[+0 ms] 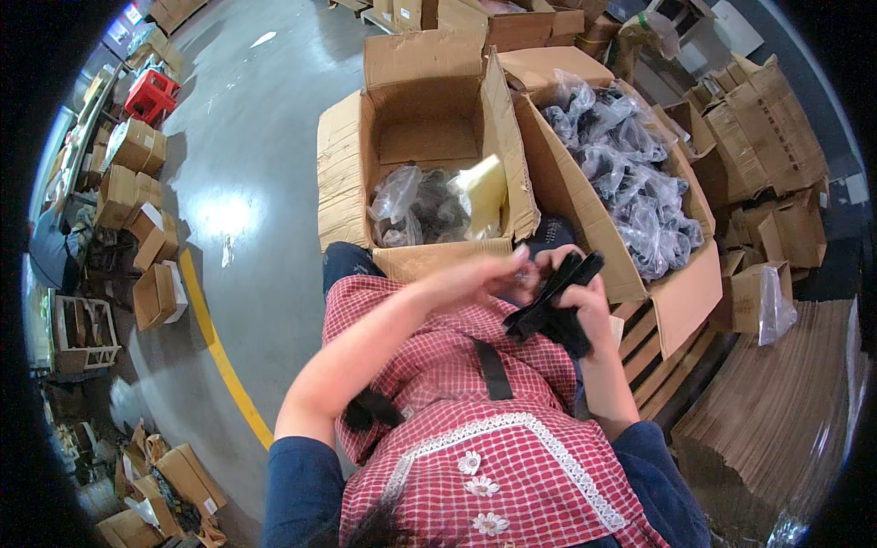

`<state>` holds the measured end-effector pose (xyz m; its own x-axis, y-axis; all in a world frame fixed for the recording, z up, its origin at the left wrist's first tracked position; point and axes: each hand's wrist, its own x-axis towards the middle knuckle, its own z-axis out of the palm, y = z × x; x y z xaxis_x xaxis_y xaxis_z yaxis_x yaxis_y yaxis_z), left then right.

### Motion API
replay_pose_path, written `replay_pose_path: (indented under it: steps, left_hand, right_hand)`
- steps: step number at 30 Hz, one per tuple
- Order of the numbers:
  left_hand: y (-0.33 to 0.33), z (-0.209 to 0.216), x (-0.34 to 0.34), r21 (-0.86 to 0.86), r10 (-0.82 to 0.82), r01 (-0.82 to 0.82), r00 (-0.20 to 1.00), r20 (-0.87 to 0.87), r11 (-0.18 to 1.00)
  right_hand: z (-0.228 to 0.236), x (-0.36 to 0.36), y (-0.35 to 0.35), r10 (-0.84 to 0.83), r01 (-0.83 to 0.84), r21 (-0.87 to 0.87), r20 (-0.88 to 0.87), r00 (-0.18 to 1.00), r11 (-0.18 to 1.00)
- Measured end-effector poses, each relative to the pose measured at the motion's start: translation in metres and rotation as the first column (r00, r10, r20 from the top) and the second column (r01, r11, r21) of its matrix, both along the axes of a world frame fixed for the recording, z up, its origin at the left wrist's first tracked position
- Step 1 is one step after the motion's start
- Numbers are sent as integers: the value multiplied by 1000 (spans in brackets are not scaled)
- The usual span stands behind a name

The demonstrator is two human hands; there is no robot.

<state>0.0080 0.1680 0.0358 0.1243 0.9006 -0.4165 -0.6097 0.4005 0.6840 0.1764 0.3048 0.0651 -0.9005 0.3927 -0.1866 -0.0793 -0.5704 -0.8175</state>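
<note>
My right hand (589, 306) is closed around a soft black bundle (551, 315) with strap-like ends, held above my lap; its exact kind does not show. Beside it, to the left, my left hand (498, 277) reaches across with its fingers smeared by motion. Whether it touches the black bundle I cannot tell. Just beyond both hands stands an open cardboard box (420, 137), with clear plastic bags (411, 205) of dark items and a pale yellow piece (480, 192) in its bottom.
At the right, a larger open carton (681, 301) holds many bagged dark items (630, 173) on a wooden pallet (671, 365). Flattened cardboard (776, 402) is stacked nearer me. Small cartons (137, 146) and a red stool (152, 98) line the left, past a yellow floor line (219, 347).
</note>
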Motion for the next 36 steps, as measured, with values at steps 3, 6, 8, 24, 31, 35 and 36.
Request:
replay_pose_path:
  steps: [3,6,8,24,31,35,36]
  left_hand:
    - [-32,-15,42,109,11,-75,869,495,991]
    - [-57,-17,44,42,119,-140,938,326,989]
    - [-68,-13,43,-33,221,-219,945,240,975]
    - [-82,-5,53,222,718,-682,666,-204,696]
    - [-82,-18,61,135,800,-789,591,-98,599]
    - [-90,-19,60,54,750,-755,656,82,654]
    - [-91,-20,60,59,723,-733,679,127,678]
  right_hand:
    - [-17,-10,-9,127,-109,279,-45,991,954]
    - [-13,-13,0,243,-222,589,45,969,777]
    - [0,-15,4,339,-328,705,131,932,629]
    - [-2,-9,25,132,-209,219,321,938,953]
    - [0,-10,10,223,-304,262,297,928,916]
    - [4,-12,9,271,-371,404,284,920,836]
    - [6,-13,11,284,-385,371,298,911,845]
